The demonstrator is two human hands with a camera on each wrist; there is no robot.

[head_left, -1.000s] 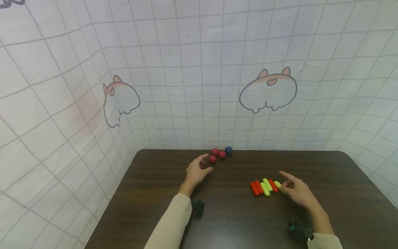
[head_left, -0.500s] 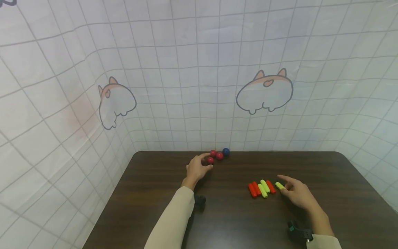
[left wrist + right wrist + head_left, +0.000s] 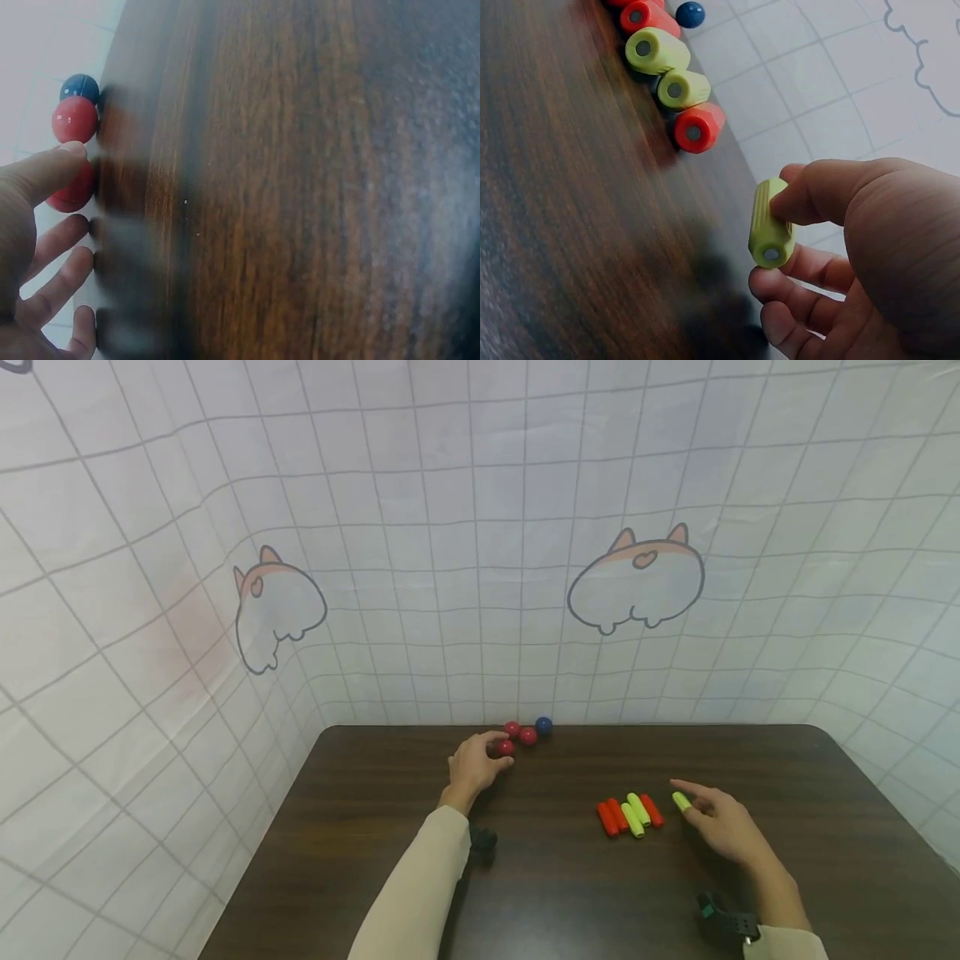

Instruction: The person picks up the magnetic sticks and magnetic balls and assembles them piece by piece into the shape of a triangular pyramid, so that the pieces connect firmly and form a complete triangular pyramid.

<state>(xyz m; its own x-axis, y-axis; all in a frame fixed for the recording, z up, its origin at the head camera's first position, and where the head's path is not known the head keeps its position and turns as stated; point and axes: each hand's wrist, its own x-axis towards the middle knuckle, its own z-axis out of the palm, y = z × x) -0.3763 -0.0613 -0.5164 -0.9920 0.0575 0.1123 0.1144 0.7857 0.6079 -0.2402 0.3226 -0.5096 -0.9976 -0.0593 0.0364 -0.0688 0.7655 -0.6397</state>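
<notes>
In the head view my left hand [image 3: 474,767] is at the table's far side, thumb and forefinger around a red ball [image 3: 506,748]. The thumb crosses the ball's front in the left wrist view, and the forefinger is hidden behind it. Two more red balls and a blue ball [image 3: 543,726] sit just beyond. My right hand [image 3: 722,825] pinches a yellow-green magnetic rod [image 3: 769,225] between thumb and fingers, its grey metal end facing the wrist camera. Left of that hand lies a row of red and yellow-green magnetic rods [image 3: 636,820], side by side.
Both hands work over a dark wood-grain table [image 3: 555,893]. A white grid-patterned cloth [image 3: 450,568] with cartoon animals rises behind the far edge and at both sides. Each wrist wears a dark strapped device [image 3: 727,922].
My right hand has taken the yellow-green rod off the end of the row and turned it slightly. My left thumb and forefinger have come around the nearest red ball.
</notes>
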